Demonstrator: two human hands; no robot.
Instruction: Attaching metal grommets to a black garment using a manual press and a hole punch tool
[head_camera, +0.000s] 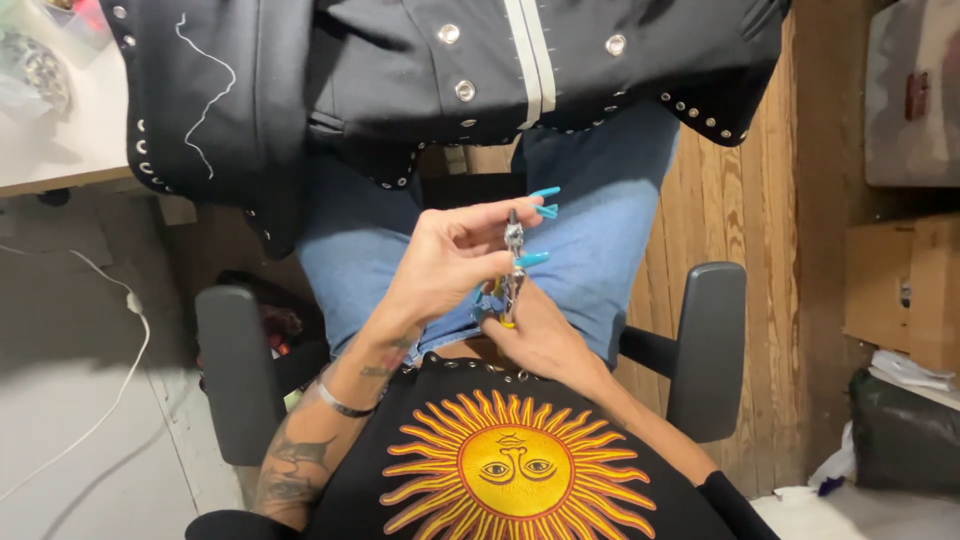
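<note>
I sit in a chair looking down at my lap. My right hand (548, 338) grips the handles of small metal pliers (513, 262), which point away from me over my blue jeans (600, 230). My left hand (448, 262), tattooed at the wrist and with long blue nails, curls around the pliers' jaws, its fingertips pinching at the tip. Whatever sits between the jaws is too small to make out. A black jacket (380, 90) with silver studs and snap buttons lies over my knees, just beyond both hands.
Black chair armrests stand on the left (235, 370) and right (705, 345). A white table edge (60, 150) is at the upper left and a white cable (125, 340) trails below it. Cardboard boxes (905, 290) stand on the wooden floor (745, 230) at right.
</note>
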